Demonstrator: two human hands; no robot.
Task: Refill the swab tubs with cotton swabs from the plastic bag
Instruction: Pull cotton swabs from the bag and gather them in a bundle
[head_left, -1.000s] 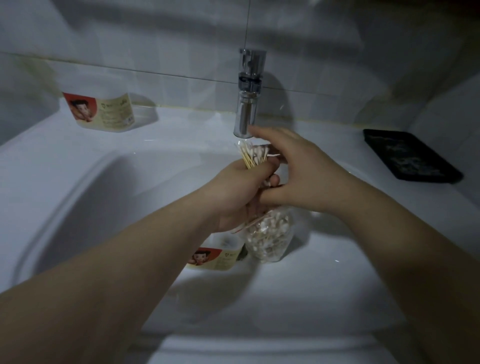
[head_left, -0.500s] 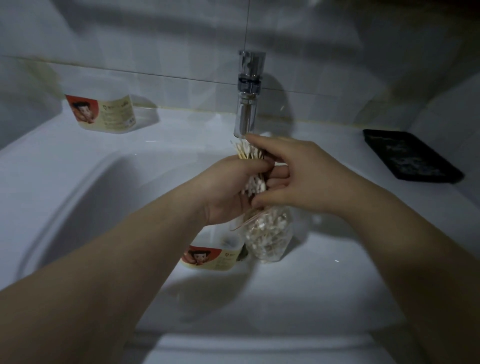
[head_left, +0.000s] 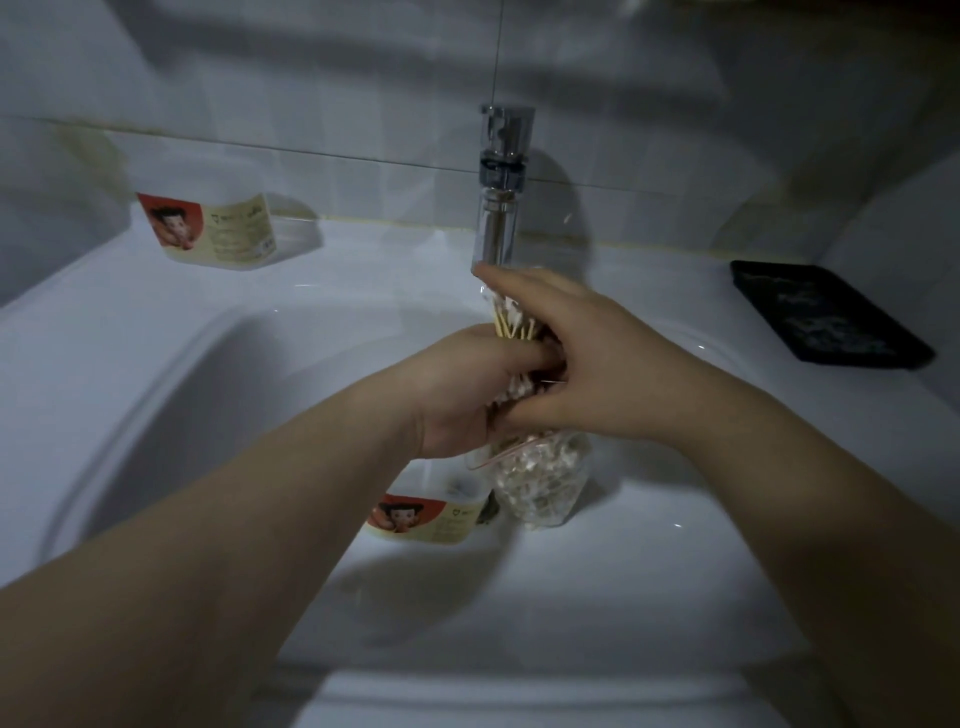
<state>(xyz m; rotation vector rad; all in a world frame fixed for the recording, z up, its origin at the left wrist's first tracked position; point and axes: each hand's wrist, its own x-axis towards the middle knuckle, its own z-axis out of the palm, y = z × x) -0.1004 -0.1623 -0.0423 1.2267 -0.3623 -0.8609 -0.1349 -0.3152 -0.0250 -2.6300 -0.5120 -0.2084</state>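
A clear plastic bag (head_left: 540, 478) full of cotton swabs hangs over the sink basin, below both hands. My left hand (head_left: 467, 395) grips a bundle of wooden-stemmed swabs (head_left: 511, 325) that stick up out of its fist. My right hand (head_left: 587, 358) lies against the bundle from the right, its fingers curled around the swabs and the bag's top. One swab tub (head_left: 431, 512) with a red and cream label stands in the basin under my left wrist. A second, matching swab tub (head_left: 218, 231) sits on the ledge at the back left.
A chrome tap (head_left: 501, 192) rises right behind the hands. A black tray (head_left: 826, 314) lies on the ledge at the right. The white sink (head_left: 156, 395) fills the view, with tiled wall behind it.
Both hands have stayed together over the basin. My right hand's fingers have closed further over the top of the swab bundle; the bag still hangs below.
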